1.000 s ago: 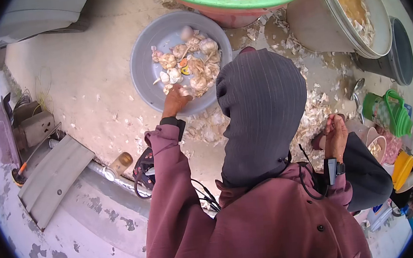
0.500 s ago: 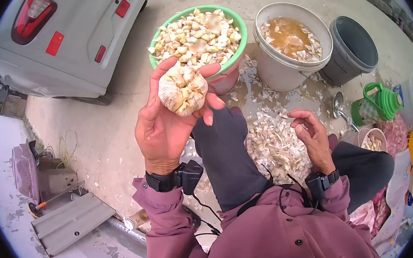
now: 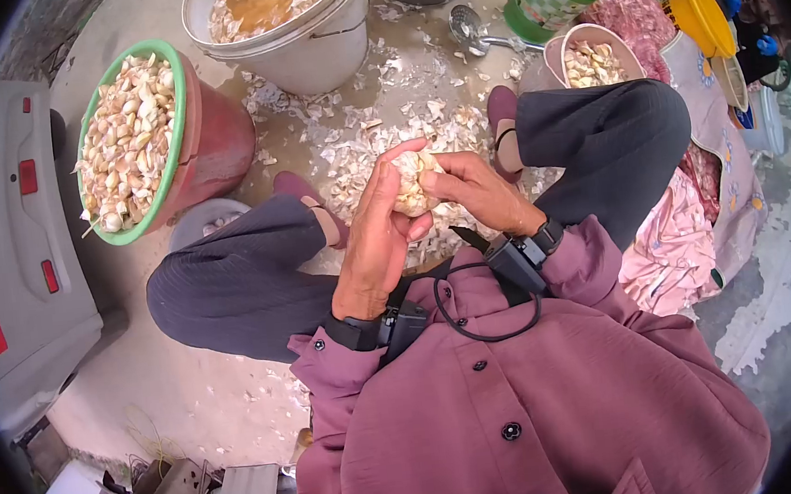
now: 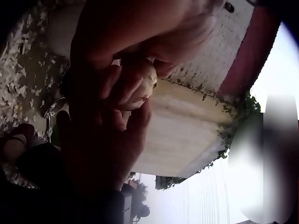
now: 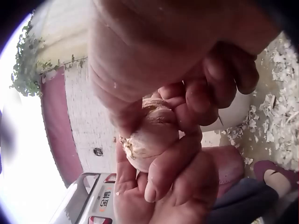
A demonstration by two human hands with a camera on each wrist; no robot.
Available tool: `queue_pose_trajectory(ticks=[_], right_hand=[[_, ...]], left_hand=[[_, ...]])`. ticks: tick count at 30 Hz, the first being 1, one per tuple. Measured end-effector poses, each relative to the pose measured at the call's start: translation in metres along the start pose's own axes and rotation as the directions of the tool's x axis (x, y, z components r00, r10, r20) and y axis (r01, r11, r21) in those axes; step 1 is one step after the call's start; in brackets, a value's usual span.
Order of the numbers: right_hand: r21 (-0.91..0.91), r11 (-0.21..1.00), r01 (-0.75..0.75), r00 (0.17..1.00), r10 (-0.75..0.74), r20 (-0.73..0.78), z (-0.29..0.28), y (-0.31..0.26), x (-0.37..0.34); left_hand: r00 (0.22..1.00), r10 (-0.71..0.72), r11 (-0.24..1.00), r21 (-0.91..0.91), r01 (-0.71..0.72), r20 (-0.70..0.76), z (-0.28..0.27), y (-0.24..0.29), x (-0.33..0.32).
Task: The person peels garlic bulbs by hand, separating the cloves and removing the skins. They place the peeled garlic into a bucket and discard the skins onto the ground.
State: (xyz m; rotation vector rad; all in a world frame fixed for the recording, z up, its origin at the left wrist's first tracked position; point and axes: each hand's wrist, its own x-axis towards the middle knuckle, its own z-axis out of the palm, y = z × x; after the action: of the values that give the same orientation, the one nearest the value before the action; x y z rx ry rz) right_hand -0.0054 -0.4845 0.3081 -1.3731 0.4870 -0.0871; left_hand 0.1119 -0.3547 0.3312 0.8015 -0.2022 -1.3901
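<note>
A whole garlic bulb (image 3: pixel 414 171) with pale papery skin is held between both hands above the lap in the head view. My left hand (image 3: pixel 372 249) cups it from the left, fingers curled about its side. From the right, my right hand (image 3: pixel 484 196) grips the bulb with the thumb pressed on its face. Up close in the right wrist view, the garlic bulb (image 5: pixel 156 135) shows its dry root end between the thumb and the other hand's fingers. Most of the bulb (image 4: pixel 148 86) is hidden behind dark fingers in the left wrist view.
Garlic skins (image 3: pixel 348 151) litter the ground between the feet. A red tub with a green rim (image 3: pixel 182 125) full of cloves stands left, a white bucket (image 3: pixel 324 49) of brownish water ahead. A grey basin (image 3: pixel 189 226) is partly behind the left knee; a skimmer (image 3: pixel 467 26) lies right.
The left hand took a garlic bulb from the grey basin, raised it, then brought it to the lap, where the right hand now grips it too. The head view has swung right.
</note>
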Motion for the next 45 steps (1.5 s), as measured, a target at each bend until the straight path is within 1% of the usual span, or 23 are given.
queue_pose_trajectory(ticks=[1,3,4,5,7,14,16,19,21,23,26,29,30,32,33,35,36,37,38,41,43,44,45], right_hand=[[0.037,0.998,-0.058,0.998,0.058,-0.008,0.003,0.004,-0.003],[0.096,0.989,-0.112,0.994,0.109,0.033,0.001,0.003,-0.01],[-0.117,0.985,-0.129,0.992,0.128,-0.017,-0.001,0.012,-0.008],[-0.326,0.934,-0.149,0.989,0.135,-0.067,-0.002,0.02,-0.006],[-0.169,0.98,-0.107,0.993,0.096,-0.073,0.004,0.028,-0.008],[-0.088,0.972,-0.219,0.975,0.222,0.026,0.003,0.031,-0.007],[0.028,0.984,-0.173,0.985,0.173,0.015,0.009,0.037,-0.008],[-0.019,0.999,-0.048,0.999,0.048,0.01,0.014,0.041,-0.006],[0.013,0.998,-0.062,0.998,0.063,-0.03,0.017,0.041,-0.005],[0.061,0.992,-0.111,0.99,0.116,-0.08,0.021,0.047,-0.016],[0.543,0.79,-0.285,0.953,0.172,0.249,0.013,0.047,-0.006],[0.629,0.692,-0.355,0.925,0.164,0.342,0.011,0.044,-0.004],[0.635,0.679,-0.369,0.921,0.173,0.349,0.011,0.04,-0.005],[0.558,0.75,-0.355,0.927,0.204,0.316,0.01,0.034,-0.001],[0.474,0.811,-0.344,0.932,0.232,0.279,0.01,0.033,0.0],[0.478,0.787,-0.391,0.91,0.251,0.33,0.007,0.039,0.0],[0.478,0.763,-0.435,0.886,0.268,0.379,0.006,0.042,-0.001],[0.477,0.765,-0.433,0.886,0.266,0.379,0.005,0.038,-0.003],[0.468,0.76,-0.45,0.871,0.257,0.42,0.003,0.031,-0.006],[0.233,0.855,-0.464,0.842,0.344,0.416,-0.006,0.025,-0.003],[-0.114,0.986,-0.122,0.984,0.135,0.118,-0.006,0.03,0.001],[0.097,0.982,-0.161,0.987,0.161,0.001,-0.006,0.023,0.0],[0.095,0.983,-0.16,0.987,0.161,0.0,-0.006,0.015,0.003]], left_hand=[[1.0,-0.029,1.0,-0.01,0.029,-0.01,-0.002,-0.006,-0.001],[0.976,0.13,0.858,0.513,-0.024,-0.172,-0.004,-0.017,-0.003],[0.902,0.43,0.47,0.862,-0.188,-0.038,0.001,-0.015,-0.003],[0.907,0.419,0.478,0.86,-0.176,-0.047,0.001,-0.015,-0.001],[0.941,0.32,0.281,0.937,-0.208,0.113,-0.003,-0.015,-0.002],[0.905,0.424,0.413,0.896,-0.163,-0.031,-0.008,-0.036,0.003],[0.908,0.414,0.452,0.88,-0.148,-0.06,-0.011,-0.04,0.0],[0.903,0.424,0.448,0.882,-0.147,-0.065,-0.012,-0.038,-0.004],[0.93,0.22,0.897,0.435,-0.075,-0.294,-0.014,-0.036,-0.004],[0.933,0.26,0.825,0.559,-0.081,-0.248,-0.014,-0.036,-0.011],[0.929,0.244,0.915,0.384,-0.125,-0.279,-0.014,-0.025,-0.009],[0.913,0.283,0.9,0.411,-0.147,-0.293,-0.01,-0.021,-0.008],[0.912,0.288,0.899,0.412,-0.152,-0.291,-0.016,-0.022,-0.008],[0.869,0.494,0.343,0.927,-0.155,-0.037,-0.031,-0.022,-0.008],[0.868,0.495,0.341,0.927,-0.155,-0.037,-0.033,-0.025,-0.009],[0.916,0.382,0.536,0.837,-0.112,-0.122,-0.03,-0.024,-0.012],[0.917,0.378,0.536,0.837,-0.108,-0.123,-0.026,-0.022,-0.015],[0.935,0.256,0.821,0.566,-0.077,-0.245,-0.019,-0.015,-0.017],[0.946,0.1,0.977,0.208,-0.035,-0.309,-0.015,-0.011,-0.017],[0.924,0.256,0.929,0.335,-0.155,-0.284,-0.013,-0.013,-0.019],[0.914,0.289,0.911,0.375,-0.172,-0.284,-0.016,-0.017,-0.019],[0.903,0.324,0.89,0.415,-0.189,-0.282,-0.017,-0.019,-0.018],[0.903,0.325,0.89,0.414,-0.191,-0.281,-0.016,-0.019,-0.018]])
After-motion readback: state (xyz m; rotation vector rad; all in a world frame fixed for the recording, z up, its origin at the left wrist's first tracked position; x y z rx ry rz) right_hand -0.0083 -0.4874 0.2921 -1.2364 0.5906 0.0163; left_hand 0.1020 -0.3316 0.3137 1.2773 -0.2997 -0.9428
